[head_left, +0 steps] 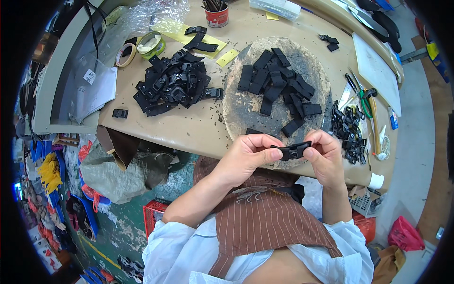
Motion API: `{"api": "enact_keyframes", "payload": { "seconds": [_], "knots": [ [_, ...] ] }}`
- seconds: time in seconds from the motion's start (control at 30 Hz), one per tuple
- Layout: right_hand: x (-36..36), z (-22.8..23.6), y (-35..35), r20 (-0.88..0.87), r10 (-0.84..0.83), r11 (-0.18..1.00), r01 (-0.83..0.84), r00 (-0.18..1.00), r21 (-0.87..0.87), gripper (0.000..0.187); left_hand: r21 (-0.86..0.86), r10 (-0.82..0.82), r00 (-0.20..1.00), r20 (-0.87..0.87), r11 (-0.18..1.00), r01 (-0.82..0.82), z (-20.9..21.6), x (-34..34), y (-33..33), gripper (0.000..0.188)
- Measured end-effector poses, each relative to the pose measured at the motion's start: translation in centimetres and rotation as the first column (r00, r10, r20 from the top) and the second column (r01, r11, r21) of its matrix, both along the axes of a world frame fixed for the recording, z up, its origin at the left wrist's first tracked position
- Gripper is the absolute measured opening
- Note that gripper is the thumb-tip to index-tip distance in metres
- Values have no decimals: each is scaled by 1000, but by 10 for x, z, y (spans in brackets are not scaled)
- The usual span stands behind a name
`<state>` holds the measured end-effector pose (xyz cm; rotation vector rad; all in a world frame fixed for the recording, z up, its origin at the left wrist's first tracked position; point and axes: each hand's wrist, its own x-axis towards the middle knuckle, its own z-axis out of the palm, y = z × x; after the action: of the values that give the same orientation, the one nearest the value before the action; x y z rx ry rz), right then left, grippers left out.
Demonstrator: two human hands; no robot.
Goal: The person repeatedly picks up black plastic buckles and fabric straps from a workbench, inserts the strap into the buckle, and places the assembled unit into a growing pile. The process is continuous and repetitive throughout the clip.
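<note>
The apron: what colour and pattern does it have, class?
The apron is brown with thin pale stripes, seen best in the head view.

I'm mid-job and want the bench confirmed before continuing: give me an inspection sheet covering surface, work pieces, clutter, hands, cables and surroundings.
Surface: tan worktop dotted with small dark bits; worn round board on it.
Work pieces: black buckled piece in hand; flat black strips on the board; buckle pile left of it; small black parts right.
Clutter: tape roll, green tin, red can, hammer.
Hands: left hand and right hand pinch opposite ends of the buckled piece.
Cables: thin black cords, upper left; kind unclear.
Surroundings: green floor, red crate, pink bag.
</note>
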<state>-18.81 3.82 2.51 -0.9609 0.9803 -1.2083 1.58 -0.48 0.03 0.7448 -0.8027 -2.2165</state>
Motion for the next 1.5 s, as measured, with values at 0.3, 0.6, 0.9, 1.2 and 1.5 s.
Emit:
{"api": "enact_keyframes", "payload": {
  "seconds": [0.3, 0.6, 0.9, 1.2, 1.5],
  "knots": [
    [12, -7, -4, 6, -21, 998, 21, 1000, -65, 14, 74, 100, 993, 58, 992, -104, -9, -1, 1, 18],
    [3, -22, -13, -110, -57, 997, 62, 992, 43, 23, -202, 319, 948, 5, 928, -312, 0, 8, -20, 16],
    [-130, -42, -50, -960, -237, 945, 266, 149, -192, 41, -877, 877, 31, 479, 480, -20, -11, 105, -106, 42],
    [-140, -48, -45, -959, -206, 947, 286, 196, -144, 24, -788, 563, 707, 428, 616, -13, -7, 10, -31, 30],
    [-149, -61, -46, -920, -162, 969, 234, 357, -79, 30, -726, 321, 827, 461, 672, 144, -13, -17, -4, 22]
  ]
}}
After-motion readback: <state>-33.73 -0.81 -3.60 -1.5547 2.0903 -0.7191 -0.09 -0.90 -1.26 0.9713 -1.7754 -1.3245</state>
